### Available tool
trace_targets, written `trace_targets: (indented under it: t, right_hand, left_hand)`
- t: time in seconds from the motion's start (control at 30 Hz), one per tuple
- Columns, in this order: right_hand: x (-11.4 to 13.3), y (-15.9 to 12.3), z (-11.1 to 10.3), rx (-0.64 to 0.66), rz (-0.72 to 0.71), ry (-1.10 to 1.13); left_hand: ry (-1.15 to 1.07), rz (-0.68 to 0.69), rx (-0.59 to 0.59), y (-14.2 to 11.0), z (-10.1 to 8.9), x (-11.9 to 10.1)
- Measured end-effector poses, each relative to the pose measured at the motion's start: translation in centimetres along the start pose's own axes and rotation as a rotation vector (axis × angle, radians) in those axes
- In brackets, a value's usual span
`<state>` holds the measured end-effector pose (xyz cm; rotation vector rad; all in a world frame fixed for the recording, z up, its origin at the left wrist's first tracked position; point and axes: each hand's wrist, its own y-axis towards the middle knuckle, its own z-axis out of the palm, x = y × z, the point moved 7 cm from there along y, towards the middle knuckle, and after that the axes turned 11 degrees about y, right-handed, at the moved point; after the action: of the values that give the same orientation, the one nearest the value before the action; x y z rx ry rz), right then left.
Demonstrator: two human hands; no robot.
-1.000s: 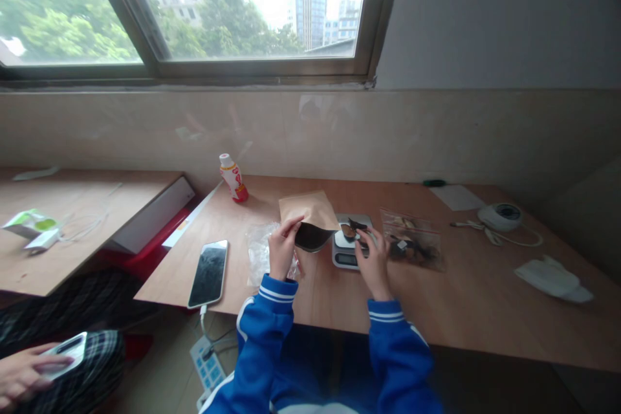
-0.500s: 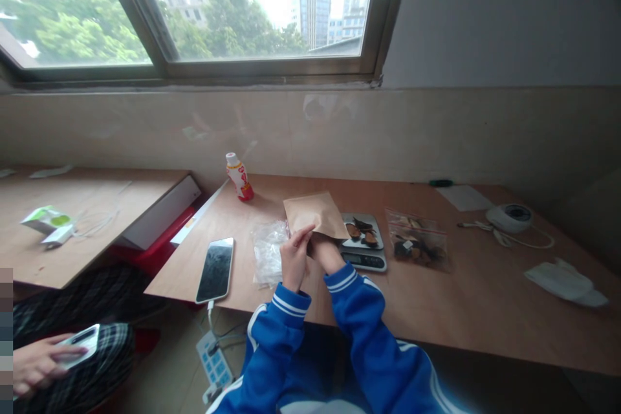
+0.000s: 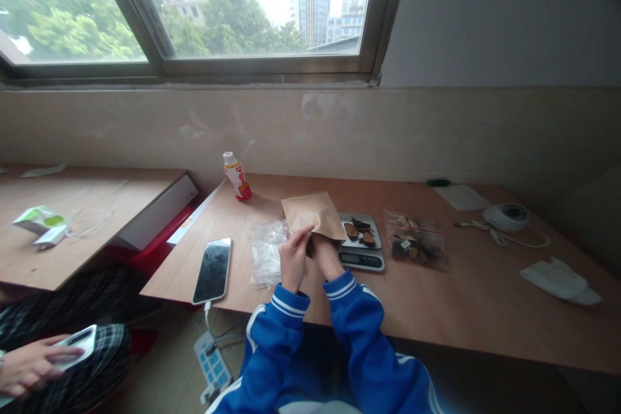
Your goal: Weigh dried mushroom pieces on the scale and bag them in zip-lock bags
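Note:
A brown paper bag [image 3: 314, 212] is held over the table, its lower edge toward me. My left hand [image 3: 294, 260] is closed in a pinch on the bag's near edge. My right hand [image 3: 328, 258] is at the same edge, its fingers hidden behind or inside the bag; I cannot tell which. Just right of it, a kitchen scale [image 3: 363, 260] carries several dark-and-brown dried pieces [image 3: 361, 233]. Left of the bag lies a clear plastic bag [image 3: 266, 253]. Farther right is a zip bag [image 3: 416, 242] with dark pieces inside.
A phone [image 3: 212, 272] on a charging cable lies at the table's left edge, above a power strip [image 3: 212, 362]. A drink bottle [image 3: 237, 178] stands behind. On the right are a white round device [image 3: 507, 217] and crumpled tissue [image 3: 560, 281]. Another person's hand [image 3: 32, 365] holds a phone lower left.
The view has shifted very slightly, moving the surroundings a little left. Both hands and the paper bag keep nearly the same pose.

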<state>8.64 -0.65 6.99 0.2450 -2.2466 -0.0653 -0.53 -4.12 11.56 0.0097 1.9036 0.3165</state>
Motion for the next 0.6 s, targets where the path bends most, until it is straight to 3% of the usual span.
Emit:
trace_targets:
  t: [0.1, 0.23, 0.3, 0.4, 0.47, 0.6]
  right_hand:
    - [1.5, -1.8, -1.9, -0.015, -0.04, 0.064]
    - [3.7, -5.4, -5.9, 0.003, -0.155, 0.295]
    - [3.3, -6.8, -7.7, 0.089, -0.134, 0.43]
    - [0.6, -7.7, -9.5, 0.145, -0.015, 0.531]
    - [-1.9, -7.3, -10.5, 0.031, 0.036, 0.491]
    - [-5.4, -6.0, -11.5, -0.384, -0.012, 0.258]
  left_hand:
    - [-0.013, 0.002, 0.018, 0.5, -0.2, -0.2]
    - [0.001, 0.033, 0.005, 1.5, -0.9, -0.5]
    - [0.016, 0.036, -0.003, 2.0, -1.3, -0.5]
    - [0.01, 0.034, -0.017, 2.5, -1.7, -0.5]
    - [0.004, 0.032, -0.028, 2.6, -1.7, -0.5]
    - [-0.007, 0.018, -0.039, 2.6, -1.7, -0.3]
